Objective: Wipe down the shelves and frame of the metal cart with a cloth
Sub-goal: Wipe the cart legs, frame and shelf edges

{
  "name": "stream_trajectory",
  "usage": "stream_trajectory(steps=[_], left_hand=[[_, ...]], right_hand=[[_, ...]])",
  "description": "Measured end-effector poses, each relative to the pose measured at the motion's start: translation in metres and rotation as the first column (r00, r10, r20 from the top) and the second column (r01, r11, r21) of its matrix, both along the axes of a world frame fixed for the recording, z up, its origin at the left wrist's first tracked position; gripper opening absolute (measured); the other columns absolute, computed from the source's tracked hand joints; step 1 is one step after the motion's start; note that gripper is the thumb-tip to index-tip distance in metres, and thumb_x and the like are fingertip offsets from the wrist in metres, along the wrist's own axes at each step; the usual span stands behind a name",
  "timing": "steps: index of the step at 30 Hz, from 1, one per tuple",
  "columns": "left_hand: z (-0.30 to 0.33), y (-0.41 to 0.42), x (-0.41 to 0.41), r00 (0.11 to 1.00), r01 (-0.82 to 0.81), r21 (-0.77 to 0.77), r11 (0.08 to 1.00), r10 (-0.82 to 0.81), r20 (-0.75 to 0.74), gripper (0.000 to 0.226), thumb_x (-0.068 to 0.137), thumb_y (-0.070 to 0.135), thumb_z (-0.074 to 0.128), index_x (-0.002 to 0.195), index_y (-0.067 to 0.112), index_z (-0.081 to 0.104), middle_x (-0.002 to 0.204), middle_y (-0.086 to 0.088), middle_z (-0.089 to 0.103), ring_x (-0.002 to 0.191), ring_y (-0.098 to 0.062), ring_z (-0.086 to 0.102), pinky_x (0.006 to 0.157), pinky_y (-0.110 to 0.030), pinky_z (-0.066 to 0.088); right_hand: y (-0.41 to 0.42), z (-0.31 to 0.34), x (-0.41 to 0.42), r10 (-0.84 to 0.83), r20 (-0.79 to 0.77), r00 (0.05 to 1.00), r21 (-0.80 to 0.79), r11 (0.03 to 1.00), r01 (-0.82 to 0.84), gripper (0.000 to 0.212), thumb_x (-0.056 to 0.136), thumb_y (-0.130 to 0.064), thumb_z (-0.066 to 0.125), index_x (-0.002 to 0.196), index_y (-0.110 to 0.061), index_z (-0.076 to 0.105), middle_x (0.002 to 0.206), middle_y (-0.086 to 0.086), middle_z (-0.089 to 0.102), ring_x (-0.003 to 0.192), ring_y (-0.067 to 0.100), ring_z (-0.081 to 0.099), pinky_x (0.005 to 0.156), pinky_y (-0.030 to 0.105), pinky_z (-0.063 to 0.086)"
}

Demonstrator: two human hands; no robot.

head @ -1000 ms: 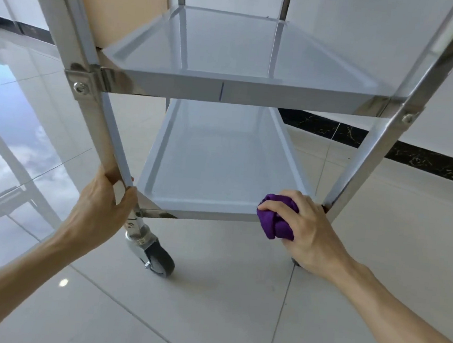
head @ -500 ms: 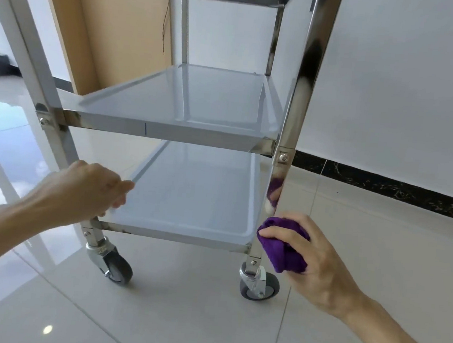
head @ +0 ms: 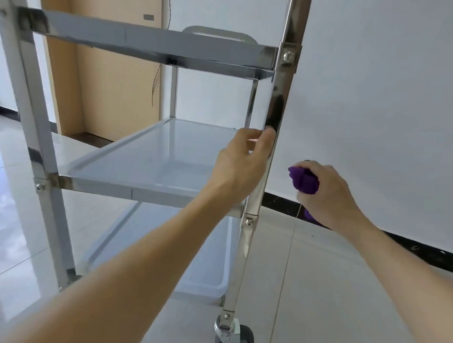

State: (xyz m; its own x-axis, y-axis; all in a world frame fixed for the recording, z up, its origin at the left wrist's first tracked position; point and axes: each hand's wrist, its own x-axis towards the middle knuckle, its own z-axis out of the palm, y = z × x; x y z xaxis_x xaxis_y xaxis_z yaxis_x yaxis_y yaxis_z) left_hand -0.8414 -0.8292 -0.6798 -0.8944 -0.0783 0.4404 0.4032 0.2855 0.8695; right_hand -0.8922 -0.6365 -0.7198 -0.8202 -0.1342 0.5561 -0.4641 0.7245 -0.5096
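Right now my left hand (head: 244,162) grips the cart's front post (head: 275,115), my right hand (head: 325,194) balls the purple cloth (head: 303,180) just off it, touching nothing, so wiping looks unfinished.

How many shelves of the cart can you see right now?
3: top steel shelf at upper left, middle steel shelf beside the left hand, bottom steel shelf near the floor.

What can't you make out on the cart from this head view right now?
- Top shelf surface: seen edge-on, from below its rim.
- Right post above the shelf: cut off by the top edge.
- Bottom shelf: partly behind the left hand's forearm.
- Left caster: hidden by that forearm.
- Purple cloth: mostly hidden inside the right hand.
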Motion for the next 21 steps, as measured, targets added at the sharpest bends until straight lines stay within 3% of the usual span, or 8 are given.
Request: stream_trajectory(steps=[3,6,10,13,15,17,18,21], left_hand=[[-0.009,0.006,0.006,0.999,0.036,0.016,0.999,-0.036,0.007,0.044,0.095,0.058,0.043,0.128,0.03,0.048,0.105,0.018,0.061,0.089,0.008,0.056,0.064,-0.011,0.038],[-0.011,-0.001,0.014,0.998,-0.001,-0.055,0.998,-0.002,-0.063,0.05,0.094,0.057,0.048,0.132,0.023,0.044,0.088,0.034,0.051,0.075,0.017,0.055,0.056,-0.006,0.041],[-0.014,-0.022,0.028,0.99,-0.068,-0.064,0.996,0.06,-0.127,0.032,0.095,0.056,0.046,0.106,0.026,0.047,0.075,0.016,0.058,0.059,0.004,0.055,0.046,-0.009,0.041],[-0.017,-0.046,0.044,0.979,-0.115,-0.054,0.992,0.104,-0.176,0.038,0.095,0.059,0.04,0.09,0.022,0.043,0.072,-0.006,0.054,0.056,-0.018,0.048,0.047,-0.026,0.044],[-0.019,-0.063,0.055,0.975,-0.123,-0.012,0.992,0.119,-0.186,0.043,0.096,0.061,0.038,0.087,0.019,0.04,0.068,-0.003,0.047,0.053,-0.02,0.044,0.049,-0.032,0.043],[-0.022,-0.08,0.067,0.966,-0.176,0.018,0.984,0.176,-0.187,0.043,0.093,0.066,0.036,0.083,0.024,0.039,0.067,0.007,0.049,0.053,-0.014,0.048,0.053,-0.031,0.046],[-0.022,-0.089,0.073,0.958,-0.214,0.029,0.976,0.215,-0.189,0.044,0.091,0.068,0.035,0.081,0.026,0.04,0.068,0.008,0.052,0.055,-0.014,0.051,0.055,-0.033,0.048],[-0.023,-0.114,0.089,0.931,-0.29,0.086,0.953,0.302,-0.204,0.053,0.085,0.074,0.034,0.083,0.022,0.045,0.067,0.002,0.054,0.058,-0.016,0.053,0.058,-0.034,0.047]], right_hand=[[-0.019,-0.012,-0.006,-0.101,0.092,0.991,-0.307,0.944,0.124,0.05,0.08,-0.004,0.068,0.112,-0.039,0.051,0.116,0.002,0.055,0.089,0.013,0.053,0.053,0.01,0.041],[-0.04,-0.042,-0.006,-0.07,0.147,0.987,-0.389,0.913,0.123,0.046,0.078,-0.01,0.072,0.107,-0.039,0.05,0.107,-0.004,0.058,0.083,0.009,0.055,0.06,0.018,0.042],[-0.064,-0.06,-0.011,0.025,0.255,0.967,-0.518,0.848,0.115,0.036,0.078,-0.022,0.076,0.105,-0.035,0.057,0.099,-0.011,0.061,0.087,0.012,0.061,0.061,0.022,0.047],[-0.086,-0.058,-0.018,0.237,0.408,0.882,-0.728,0.668,0.157,0.036,0.076,-0.034,0.078,0.105,-0.032,0.056,0.087,-0.005,0.066,0.073,0.024,0.068,0.058,0.031,0.05],[-0.102,-0.059,-0.024,0.359,0.453,0.816,-0.803,0.563,0.197,0.041,0.075,-0.038,0.079,0.103,-0.023,0.053,0.07,0.0,0.062,0.054,0.028,0.06,0.054,0.033,0.043],[-0.12,-0.061,-0.029,0.422,0.479,0.77,-0.828,0.508,0.237,0.046,0.075,-0.042,0.079,0.101,-0.018,0.05,0.074,0.007,0.058,0.051,0.026,0.05,0.054,0.033,0.042],[-0.13,-0.063,-0.032,0.45,0.488,0.748,-0.837,0.485,0.254,0.045,0.076,-0.044,0.079,0.096,-0.017,0.05,0.075,0.009,0.056,0.048,0.025,0.047,0.054,0.033,0.041],[-0.159,-0.071,-0.037,0.567,0.469,0.677,-0.87,0.432,0.24,0.051,0.075,-0.05,0.079,0.069,-0.018,0.04,0.052,0.002,0.04,0.035,0.019,0.036,0.051,0.03,0.035]])
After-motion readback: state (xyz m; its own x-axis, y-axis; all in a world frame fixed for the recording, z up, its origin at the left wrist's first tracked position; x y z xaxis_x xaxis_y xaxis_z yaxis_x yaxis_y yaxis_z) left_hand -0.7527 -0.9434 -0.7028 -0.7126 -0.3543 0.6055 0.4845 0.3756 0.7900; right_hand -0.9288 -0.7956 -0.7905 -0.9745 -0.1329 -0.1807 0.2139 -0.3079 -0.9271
